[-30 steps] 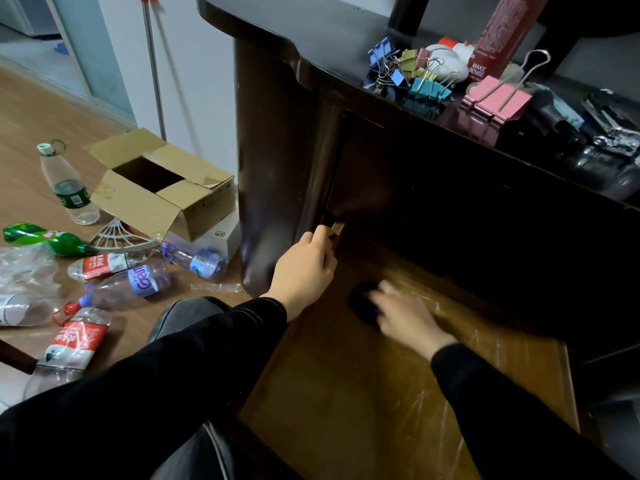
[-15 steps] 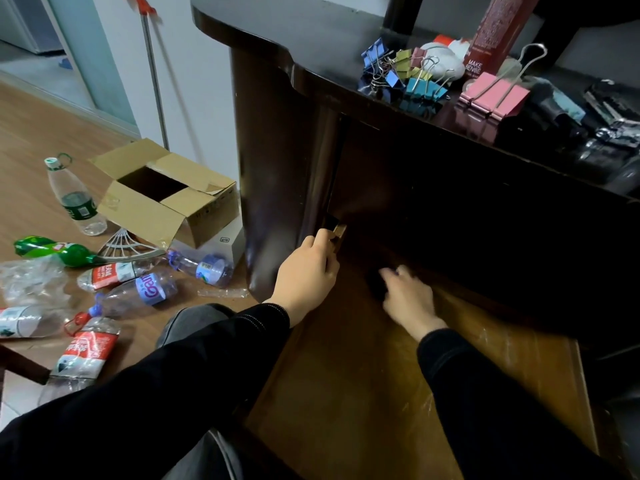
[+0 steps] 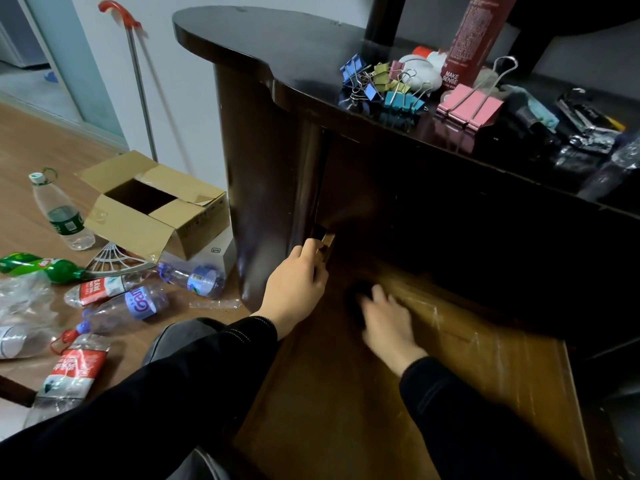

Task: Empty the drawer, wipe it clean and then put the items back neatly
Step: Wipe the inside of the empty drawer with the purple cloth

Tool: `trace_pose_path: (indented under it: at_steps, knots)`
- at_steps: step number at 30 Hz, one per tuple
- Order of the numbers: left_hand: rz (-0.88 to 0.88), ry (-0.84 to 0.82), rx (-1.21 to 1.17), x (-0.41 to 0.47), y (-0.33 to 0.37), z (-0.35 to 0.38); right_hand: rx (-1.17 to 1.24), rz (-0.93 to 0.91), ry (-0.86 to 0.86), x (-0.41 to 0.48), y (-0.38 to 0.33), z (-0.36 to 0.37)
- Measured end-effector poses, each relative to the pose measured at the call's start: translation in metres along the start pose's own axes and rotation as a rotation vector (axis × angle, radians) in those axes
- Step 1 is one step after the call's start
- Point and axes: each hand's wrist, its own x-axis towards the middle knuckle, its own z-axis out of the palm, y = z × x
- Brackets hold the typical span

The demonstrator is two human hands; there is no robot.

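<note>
The drawer (image 3: 381, 427) is pulled out, and its bare wooden bottom shows streaks. My left hand (image 3: 294, 289) grips the drawer's left side wall near the dark cabinet front, fingers curled over the edge. My right hand (image 3: 388, 327) is blurred with motion and presses a dark cloth (image 3: 355, 299) onto the drawer bottom, fingers stretched over it. The drawer's things lie on the dark desk top (image 3: 277, 46): several coloured binder clips (image 3: 381, 84), a big pink clip (image 3: 467, 105), a red bottle (image 3: 467, 39) and black items (image 3: 585, 123).
On the wooden floor to the left lie an open cardboard box (image 3: 156, 209), several plastic bottles (image 3: 138, 303) and a white fan. A mop handle (image 3: 138, 81) leans on the wall. My knee sits just left of the drawer.
My right hand has swept the cloth back and forth over the back of the drawer bottom, now drawn slightly toward me. The left hand keeps its hold on the drawer's side.
</note>
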Motion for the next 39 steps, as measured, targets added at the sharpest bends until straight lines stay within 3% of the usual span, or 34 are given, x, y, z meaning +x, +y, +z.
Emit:
trace_pose_path:
  at_steps: [3, 7, 13, 19, 25, 27, 32, 34, 39]
  knots:
    - [0.007, -0.003, -0.005, 0.000, 0.000, 0.001, 0.018, -0.064, 0.014, -0.001, 0.023, 0.001]
    - [0.001, -0.007, -0.003, -0.001, -0.001, -0.001, 0.042, 0.141, 0.014, 0.025, 0.048, -0.020]
    - [0.003, 0.002, -0.004, 0.000, -0.001, -0.001, 0.057, -0.212, -0.043, -0.028, 0.028, -0.002]
    - [0.000, -0.018, 0.009, 0.000, -0.005, 0.002, 0.122, 0.023, 0.014, -0.018, 0.031, -0.012]
    - [-0.006, -0.023, 0.005, 0.002, -0.009, 0.006, 0.196, -0.400, -0.138, -0.090, 0.007, 0.004]
    - [-0.005, -0.025, -0.001, 0.003, -0.010, 0.006, 0.202, -0.455, -0.175, -0.096, 0.016, 0.007]
    - [-0.001, -0.019, 0.016, 0.002, -0.011, 0.006, 0.227, -0.172, -0.040, -0.057, 0.029, -0.014]
    - [-0.005, -0.026, 0.011, 0.003, -0.012, 0.006, 0.218, -0.159, -0.037, -0.058, 0.018, -0.017]
    - [0.003, -0.013, 0.005, 0.004, -0.014, 0.008, 0.255, -0.497, -0.239, -0.113, -0.009, -0.005]
